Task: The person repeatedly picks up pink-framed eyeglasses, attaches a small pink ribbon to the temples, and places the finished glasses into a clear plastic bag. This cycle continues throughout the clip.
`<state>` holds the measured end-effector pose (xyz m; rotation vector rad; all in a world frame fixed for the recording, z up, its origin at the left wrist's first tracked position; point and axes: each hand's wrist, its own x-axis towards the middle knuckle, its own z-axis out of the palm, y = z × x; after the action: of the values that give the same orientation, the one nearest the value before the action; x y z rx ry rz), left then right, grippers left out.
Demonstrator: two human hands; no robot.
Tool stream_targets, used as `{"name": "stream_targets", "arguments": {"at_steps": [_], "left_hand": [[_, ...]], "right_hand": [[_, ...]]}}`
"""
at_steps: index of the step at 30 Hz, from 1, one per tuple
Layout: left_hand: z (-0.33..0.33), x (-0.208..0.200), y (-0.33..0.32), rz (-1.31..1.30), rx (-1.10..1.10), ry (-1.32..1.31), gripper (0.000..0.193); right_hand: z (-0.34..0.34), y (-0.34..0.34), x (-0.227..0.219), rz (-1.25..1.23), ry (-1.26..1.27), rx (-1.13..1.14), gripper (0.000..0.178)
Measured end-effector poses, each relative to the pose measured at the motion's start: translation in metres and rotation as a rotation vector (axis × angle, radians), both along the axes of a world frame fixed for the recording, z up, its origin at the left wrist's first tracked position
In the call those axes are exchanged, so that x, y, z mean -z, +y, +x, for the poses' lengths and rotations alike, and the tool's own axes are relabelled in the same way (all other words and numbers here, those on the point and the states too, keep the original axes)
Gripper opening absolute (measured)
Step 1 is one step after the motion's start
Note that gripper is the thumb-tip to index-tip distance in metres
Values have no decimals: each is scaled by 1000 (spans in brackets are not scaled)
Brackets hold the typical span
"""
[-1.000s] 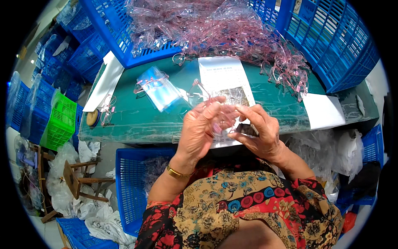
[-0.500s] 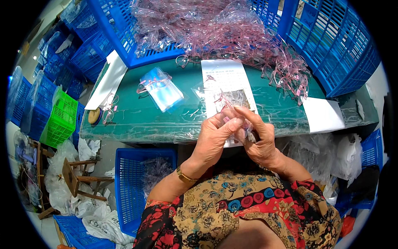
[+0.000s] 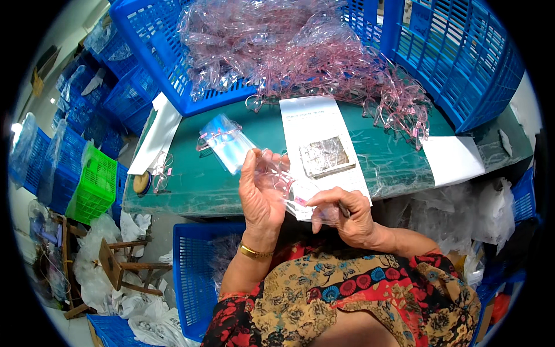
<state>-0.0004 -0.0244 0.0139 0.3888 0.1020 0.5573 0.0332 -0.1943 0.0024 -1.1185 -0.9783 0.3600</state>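
Note:
A pair of pink-framed eyeglasses (image 3: 284, 184) in a clear plastic bag (image 3: 298, 192) lies between my hands, over the table's near edge. My left hand (image 3: 259, 202), palm turned up, cradles one end, with the thumb raised and the fingers partly hidden behind the film. At the other end, my right hand (image 3: 354, 220) pinches the bag between bent fingers. Left of them, a stack of flat clear bags (image 3: 231, 151) rests on the green table, with another pair of pink glasses (image 3: 209, 139) across it. A white printed sheet (image 3: 312, 118) carries a shiny flat rectangular block (image 3: 327, 156).
A large heap of bagged and loose pink glasses (image 3: 300, 58) spills from a tipped blue basket (image 3: 165, 63). Another blue crate (image 3: 457, 63) stands at right. A round tin (image 3: 141, 183) sits near the left edge. Below are a blue basket (image 3: 191, 277) and a wooden stool (image 3: 111, 263).
My hands have moved apart, the left one leftward and turned palm up, the right one slightly down. The bagged glasses have come down and left, uncovering the block on the sheet.

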Motion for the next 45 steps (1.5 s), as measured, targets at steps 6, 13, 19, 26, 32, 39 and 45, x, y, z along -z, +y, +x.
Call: {"name": "stream_targets", "arguments": {"at_steps": [6, 13, 19, 26, 32, 39, 45], "left_hand": [[-10, -18, 6, 14, -1, -37, 19], [-119, -1, 110, 631, -209, 398, 19], [-173, -4, 160, 1712, -498, 1152, 34], [13, -24, 165, 1806, -355, 678, 29], [145, -7, 154, 2195, -499, 827, 30], [168, 0, 166, 2249, -287, 881, 29], [127, -15, 188, 1631, -169, 804, 31]], "right_hand": [[4, 2, -9, -151, -91, -153, 27], [28, -20, -32, -288, -175, -227, 27], [77, -25, -54, -517, -306, 17, 35], [175, 10, -40, -759, -606, 400, 50], [212, 23, -13, -913, -900, 662, 37], [221, 31, -3, -977, -995, 698, 37], [217, 40, -8, -982, -1083, 657, 39]]}}
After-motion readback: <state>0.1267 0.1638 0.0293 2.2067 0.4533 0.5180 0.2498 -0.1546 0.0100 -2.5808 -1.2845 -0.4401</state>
